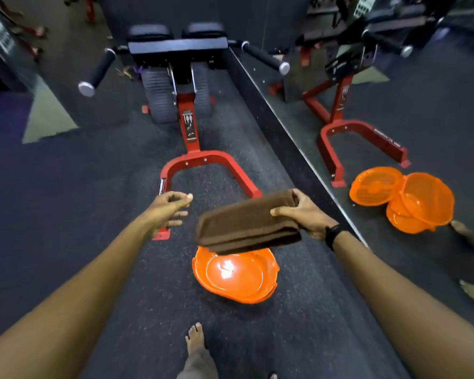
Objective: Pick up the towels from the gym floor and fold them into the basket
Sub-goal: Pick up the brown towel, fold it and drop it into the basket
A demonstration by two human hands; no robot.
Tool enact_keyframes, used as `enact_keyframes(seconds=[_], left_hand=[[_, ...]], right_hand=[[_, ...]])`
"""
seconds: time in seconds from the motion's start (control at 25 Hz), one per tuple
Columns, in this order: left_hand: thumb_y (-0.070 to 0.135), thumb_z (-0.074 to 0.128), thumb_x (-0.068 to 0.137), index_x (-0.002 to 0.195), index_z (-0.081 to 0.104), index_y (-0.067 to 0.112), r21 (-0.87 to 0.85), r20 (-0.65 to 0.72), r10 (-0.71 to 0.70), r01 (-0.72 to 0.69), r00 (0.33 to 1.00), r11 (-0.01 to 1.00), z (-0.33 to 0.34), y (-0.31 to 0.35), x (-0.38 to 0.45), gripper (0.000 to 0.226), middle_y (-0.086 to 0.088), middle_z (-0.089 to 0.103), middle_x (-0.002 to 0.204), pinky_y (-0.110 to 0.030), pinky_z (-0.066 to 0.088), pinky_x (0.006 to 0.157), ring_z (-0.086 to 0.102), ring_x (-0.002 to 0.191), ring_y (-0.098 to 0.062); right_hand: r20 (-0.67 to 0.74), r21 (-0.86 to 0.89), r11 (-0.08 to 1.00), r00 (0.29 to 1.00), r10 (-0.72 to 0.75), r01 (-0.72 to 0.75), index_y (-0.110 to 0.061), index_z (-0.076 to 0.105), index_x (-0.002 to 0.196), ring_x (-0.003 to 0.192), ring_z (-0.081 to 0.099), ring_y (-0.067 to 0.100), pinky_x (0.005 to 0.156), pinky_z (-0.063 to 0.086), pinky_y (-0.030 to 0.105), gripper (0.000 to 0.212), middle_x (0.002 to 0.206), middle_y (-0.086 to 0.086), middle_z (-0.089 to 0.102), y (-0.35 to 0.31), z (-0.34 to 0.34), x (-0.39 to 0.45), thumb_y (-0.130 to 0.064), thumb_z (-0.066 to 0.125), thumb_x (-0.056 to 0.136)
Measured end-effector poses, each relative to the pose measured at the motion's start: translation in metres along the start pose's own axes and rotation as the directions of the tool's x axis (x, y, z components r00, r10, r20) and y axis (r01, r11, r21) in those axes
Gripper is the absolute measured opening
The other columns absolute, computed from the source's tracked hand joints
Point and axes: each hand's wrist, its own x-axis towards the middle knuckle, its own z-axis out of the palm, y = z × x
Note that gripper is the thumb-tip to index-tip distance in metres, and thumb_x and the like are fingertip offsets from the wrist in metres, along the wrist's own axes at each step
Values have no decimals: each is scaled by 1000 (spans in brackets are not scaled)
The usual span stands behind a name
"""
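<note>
Your right hand pinched the soft, light folded towel by one end above the basket, your left hand loose and empty beside it.

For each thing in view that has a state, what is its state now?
brown towel: folded flat, held in the air above the basket.
orange basket: upright on the floor, nothing visible inside.
right hand: grips the towel's right end.
left hand: holds nothing, fingers loosely curled, apart from the towel.
red exercise machine: stands on the floor, unused.
</note>
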Motion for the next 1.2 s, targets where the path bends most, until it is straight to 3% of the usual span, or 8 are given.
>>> enact_keyframes(seconds=[0.16,0.32,0.44,0.56,0.72,0.84,0.92,1.2], left_hand=[[33,65,89,102,60,18,194,72,-104,89,992,977,-18,-67,90,20,-1,64,98,-27,47,69,62,86,-16],[19,65,90,92,56,14,310,113,-163,121,980,943,-8,-143,169,10,-4,56,75,-15,38,49,55,68,-16],[9,63,90,84,54,13,400,164,-190,111,968,910,8,-223,239,12,-4,52,65,-7,33,40,50,50,-4],[14,64,90,87,56,14,417,188,-197,104,962,903,26,-289,294,9,-8,54,70,-13,37,47,49,60,-10],[29,73,78,98,59,13,442,192,-169,69,967,894,64,-368,363,29,-2,58,81,-26,45,66,55,73,-14],[25,73,81,104,57,16,515,205,-118,-5,972,857,88,-421,405,29,-2,57,90,-35,50,82,58,83,-20],[25,74,80,107,59,14,558,198,-101,-27,975,829,99,-439,420,33,-1,58,91,-37,50,87,60,88,-23],[18,69,86,113,58,9,597,185,-125,-10,975,802,120,-404,409,31,-5,58,98,-31,47,84,57,93,-19]], right_hand=[[-186,-235,955,973,138,-180,-10,54,104,92,58,21,82,49,37,48,98,6,61,84,39,71,-17,84,68],[-335,-273,898,909,248,-346,-5,48,108,93,52,24,70,35,28,49,99,8,55,184,65,130,-15,80,73],[-374,-277,865,876,304,-418,-12,44,105,102,54,33,75,41,38,50,106,15,56,280,87,192,-19,80,71],[-320,-254,862,879,352,-438,-12,45,109,106,54,36,86,47,47,55,109,17,57,362,108,251,-19,82,67],[-219,-191,893,905,365,-407,-13,51,118,108,58,26,93,48,41,58,113,6,60,450,135,326,-16,83,69],[-172,-248,890,922,348,-382,-12,41,137,122,50,22,102,42,37,81,132,4,52,512,143,368,-25,85,70],[-196,-310,858,911,363,-409,-7,34,144,131,42,26,106,36,36,83,143,10,44,537,142,387,-26,79,77],[-140,-429,838,941,309,-339,-11,45,134,126,47,30,101,39,36,58,136,14,50,502,116,392,-27,70,84]])
